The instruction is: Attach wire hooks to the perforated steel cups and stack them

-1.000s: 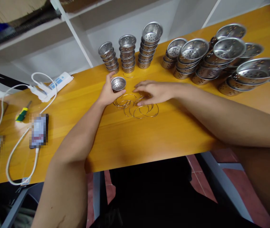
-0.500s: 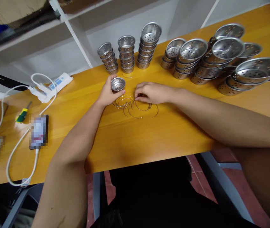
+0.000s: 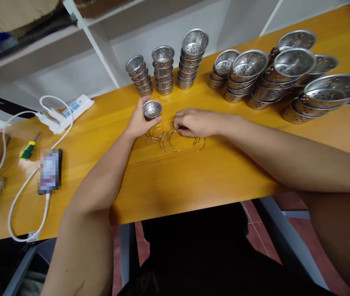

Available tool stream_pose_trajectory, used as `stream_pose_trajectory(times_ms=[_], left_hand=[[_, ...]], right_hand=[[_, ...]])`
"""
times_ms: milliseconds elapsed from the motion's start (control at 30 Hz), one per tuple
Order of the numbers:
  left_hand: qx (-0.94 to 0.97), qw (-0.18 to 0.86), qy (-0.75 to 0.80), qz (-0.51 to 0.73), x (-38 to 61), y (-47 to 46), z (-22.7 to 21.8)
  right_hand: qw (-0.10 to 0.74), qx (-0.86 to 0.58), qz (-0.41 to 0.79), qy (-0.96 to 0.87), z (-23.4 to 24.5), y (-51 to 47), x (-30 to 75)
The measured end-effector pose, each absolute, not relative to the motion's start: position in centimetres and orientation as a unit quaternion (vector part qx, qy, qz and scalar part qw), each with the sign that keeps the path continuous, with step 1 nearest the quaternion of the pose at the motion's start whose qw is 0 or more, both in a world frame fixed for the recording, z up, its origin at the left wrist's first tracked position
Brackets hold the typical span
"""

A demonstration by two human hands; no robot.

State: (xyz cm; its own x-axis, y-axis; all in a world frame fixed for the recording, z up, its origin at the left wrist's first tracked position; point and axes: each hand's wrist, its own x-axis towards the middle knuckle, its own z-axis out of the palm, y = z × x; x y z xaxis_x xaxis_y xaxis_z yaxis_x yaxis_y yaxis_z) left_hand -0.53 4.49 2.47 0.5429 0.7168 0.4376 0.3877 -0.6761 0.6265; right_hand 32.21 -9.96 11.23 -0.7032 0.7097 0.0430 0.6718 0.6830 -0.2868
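My left hand (image 3: pixel 138 122) is wrapped round a small perforated steel cup (image 3: pixel 152 109) that stands on the yellow wooden table (image 3: pixel 193 176). Just right of it lies a heap of several thin wire rings (image 3: pixel 170 137). My right hand (image 3: pixel 195 122) rests on that heap with its fingers curled and pinched together at the rings; whether a ring is between the fingertips is hidden.
Three stacks of small perforated cups (image 3: pixel 164 70) stand at the table's far edge, with stacks of wider perforated bowls (image 3: pixel 273 78) to their right. A white power strip (image 3: pixel 67 112) with its cable, a green-handled screwdriver (image 3: pixel 28 149) and a phone (image 3: pixel 49 170) lie at the left.
My right hand went from lying flat on the wire rings to curled and pinching at them, drawing slightly back. My left hand and the cup stayed put.
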Motion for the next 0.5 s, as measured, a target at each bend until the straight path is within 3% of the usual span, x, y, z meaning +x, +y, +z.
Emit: stream_pose_trajectory(times_ms=[300,500], left_hand=[[0.853,0.237,0.344,0.313,-0.4,3.7,3.2],[0.851,0.237,0.351,0.312,-0.2,3.2,3.4]], right_hand=[[-0.058,-0.471,0.122,-0.871,14.3,-10.4,33.3],[-0.046,-0.467,0.115,-0.875,14.3,-10.7,33.1]])
